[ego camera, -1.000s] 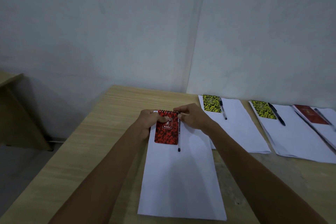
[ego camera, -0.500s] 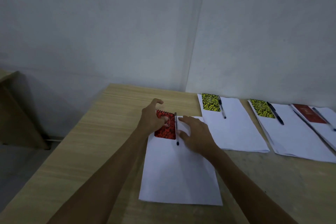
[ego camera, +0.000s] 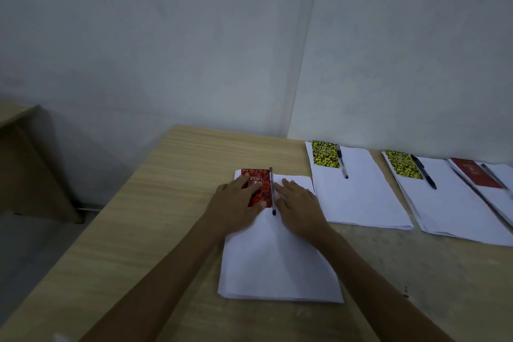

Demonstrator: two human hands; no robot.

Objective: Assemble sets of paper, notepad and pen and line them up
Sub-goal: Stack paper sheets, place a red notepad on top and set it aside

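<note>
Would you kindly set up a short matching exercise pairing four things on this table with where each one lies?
Things:
1. red notepad
2. nearest pen
3. left hand
4. right hand

Places:
A. flat on bare paper, right of the pen
B. top left corner of the nearest paper stack
C. resting partly on the notepad
D. along the notepad's right edge

Pairs: 1-B, 2-D, 3-C, 4-A

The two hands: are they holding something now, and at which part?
Nothing is gripped. The left hand lies flat on the red notepad; the right hand lies flat on the paper.
</note>
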